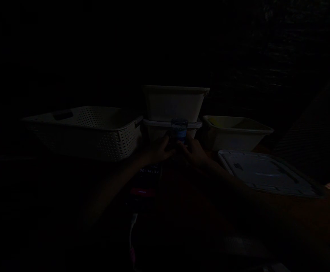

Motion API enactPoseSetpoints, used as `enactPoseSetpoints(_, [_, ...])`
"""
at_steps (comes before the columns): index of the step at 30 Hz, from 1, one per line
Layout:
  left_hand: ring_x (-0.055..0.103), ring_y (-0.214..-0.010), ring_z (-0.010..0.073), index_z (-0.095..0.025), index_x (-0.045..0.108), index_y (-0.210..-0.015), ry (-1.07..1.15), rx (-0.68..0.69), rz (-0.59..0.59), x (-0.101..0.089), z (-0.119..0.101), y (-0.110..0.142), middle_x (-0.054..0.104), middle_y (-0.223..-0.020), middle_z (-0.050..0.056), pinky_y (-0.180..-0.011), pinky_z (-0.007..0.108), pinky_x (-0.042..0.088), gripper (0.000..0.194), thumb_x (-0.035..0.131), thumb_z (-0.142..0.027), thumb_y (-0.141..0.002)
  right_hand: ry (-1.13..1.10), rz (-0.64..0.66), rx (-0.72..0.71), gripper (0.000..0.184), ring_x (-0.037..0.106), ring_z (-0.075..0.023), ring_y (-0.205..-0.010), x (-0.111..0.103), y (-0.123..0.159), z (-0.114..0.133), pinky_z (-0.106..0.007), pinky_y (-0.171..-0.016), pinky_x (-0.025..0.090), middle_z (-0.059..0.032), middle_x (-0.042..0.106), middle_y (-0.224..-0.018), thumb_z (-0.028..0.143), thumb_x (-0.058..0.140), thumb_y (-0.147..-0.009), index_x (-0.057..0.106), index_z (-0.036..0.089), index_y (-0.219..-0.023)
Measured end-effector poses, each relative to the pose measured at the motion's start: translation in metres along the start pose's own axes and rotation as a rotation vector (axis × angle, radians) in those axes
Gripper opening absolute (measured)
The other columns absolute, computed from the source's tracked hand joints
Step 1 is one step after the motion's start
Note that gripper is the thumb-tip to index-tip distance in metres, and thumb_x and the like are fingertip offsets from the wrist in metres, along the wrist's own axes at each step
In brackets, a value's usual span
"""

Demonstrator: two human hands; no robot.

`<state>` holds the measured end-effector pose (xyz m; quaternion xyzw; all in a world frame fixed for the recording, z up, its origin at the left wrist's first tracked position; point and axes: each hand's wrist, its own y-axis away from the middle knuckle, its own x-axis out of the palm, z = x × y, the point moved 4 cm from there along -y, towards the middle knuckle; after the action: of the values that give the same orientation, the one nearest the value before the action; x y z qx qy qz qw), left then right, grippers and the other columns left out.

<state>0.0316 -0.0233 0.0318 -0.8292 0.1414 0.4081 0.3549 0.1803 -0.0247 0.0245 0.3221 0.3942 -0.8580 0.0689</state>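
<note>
The picture is very dark. My left hand (159, 150) and my right hand (194, 151) meet at the middle of the table, both closed around a small clear container with a blue label (178, 131). It stands upright between them, just in front of the lower of two stacked white bins (156, 130). The fingers of both hands curl onto its lower part, which is hidden in shadow.
A white perforated basket (96, 130) sits to the left. The upper stacked bin (174, 102) stands behind, another white bin (233, 132) to the right, and a flat white lid (267, 173) nearer. A phone showing a timer (147, 183) lies near my left wrist, with a cable (132, 230).
</note>
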Motion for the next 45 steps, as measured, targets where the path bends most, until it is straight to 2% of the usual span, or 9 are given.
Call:
enactPoseSetpoints(9, [0.057, -0.107, 0.0289, -0.014, 0.038, -0.126, -0.003, 0.021, -0.01, 0.0002, 0.0008, -0.0005, 0.059, -0.114, 0.016, -0.087, 0.045, 0.048, 0.054, 0.054, -0.037, -0.08, 0.013, 0.003, 0.023, 0.047, 0.064, -0.0211, -0.068, 0.0003, 0.0003, -0.0001, -0.029, -0.056, 0.046, -0.0087, 0.067, -0.086, 0.05, 0.042, -0.088, 0.043, 0.016, -0.122])
enactPoseSetpoints(12, [0.057, -0.106, 0.0286, -0.013, 0.039, -0.125, 0.001, 0.014, -0.007, -0.0003, -0.0003, -0.0007, 0.06, -0.112, 0.016, -0.087, 0.045, 0.048, 0.053, 0.055, -0.036, -0.08, 0.015, -0.006, 0.011, 0.047, 0.065, -0.0218, -0.071, -0.0002, 0.0003, 0.0012, -0.03, -0.059, 0.047, -0.0098, 0.067, -0.088, 0.05, 0.041, -0.089, 0.044, 0.015, -0.12])
enactPoseSetpoints(17, [0.058, -0.104, 0.029, -0.012, 0.039, -0.125, 0.003, -0.008, 0.004, -0.0008, -0.0011, 0.0, 0.06, -0.113, 0.016, -0.085, 0.044, 0.049, 0.054, 0.055, -0.036, -0.08, 0.011, -0.003, 0.021, 0.046, 0.064, -0.0209, -0.067, 0.0005, 0.0006, -0.0004, -0.029, -0.056, 0.046, -0.0085, 0.067, -0.083, 0.051, 0.04, -0.089, 0.044, 0.016, -0.12])
enactPoseSetpoints(23, [0.057, -0.107, 0.0288, -0.011, 0.037, -0.127, 0.004, -0.004, -0.003, -0.0001, -0.0013, 0.0002, 0.059, -0.114, 0.017, -0.088, 0.045, 0.048, 0.055, 0.055, -0.036, -0.08, 0.005, -0.013, 0.004, 0.046, 0.064, -0.0217, -0.072, 0.0003, 0.0003, -0.0001, -0.03, -0.06, 0.048, -0.0097, 0.067, -0.089, 0.051, 0.041, -0.089, 0.045, 0.016, -0.119])
enactPoseSetpoints(36, [0.06, -0.1, 0.0271, -0.014, 0.036, -0.127, -0.002, 0.001, 0.001, -0.0014, -0.0039, 0.001, 0.061, -0.112, 0.014, -0.082, 0.042, 0.05, 0.054, 0.054, -0.034, -0.081, 0.005, -0.011, 0.004, 0.045, 0.064, -0.0206, -0.066, 0.0002, 0.0005, 0.0001, -0.028, -0.055, 0.045, -0.008, 0.067, -0.083, 0.051, 0.041, -0.089, 0.044, 0.017, -0.119])
enactPoseSetpoints(42, [0.06, -0.098, 0.0289, -0.009, 0.04, -0.123, -0.024, -0.038, 0.021, -0.0014, -0.0035, 0.0005, 0.061, -0.107, 0.018, -0.08, 0.043, 0.05, 0.053, 0.054, -0.036, -0.08, 0.013, -0.013, 0.001, 0.045, 0.064, -0.0206, -0.067, -0.0003, 0.0006, 0.0012, -0.029, -0.056, 0.045, -0.0081, 0.067, -0.084, 0.05, 0.041, -0.089, 0.044, 0.017, -0.12])
enactPoseSetpoints(45, [0.06, -0.099, 0.028, -0.012, 0.038, -0.125, -0.01, -0.014, 0.014, -0.001, -0.0025, 0.0005, 0.061, -0.108, 0.015, -0.081, 0.042, 0.05, 0.053, 0.053, -0.038, -0.081, 0.012, -0.014, -0.002, 0.046, 0.064, -0.0204, -0.068, 0.0, 0.0006, 0.0002, -0.029, -0.058, 0.046, -0.0089, 0.067, -0.087, 0.05, 0.041, -0.089, 0.044, 0.016, -0.121])
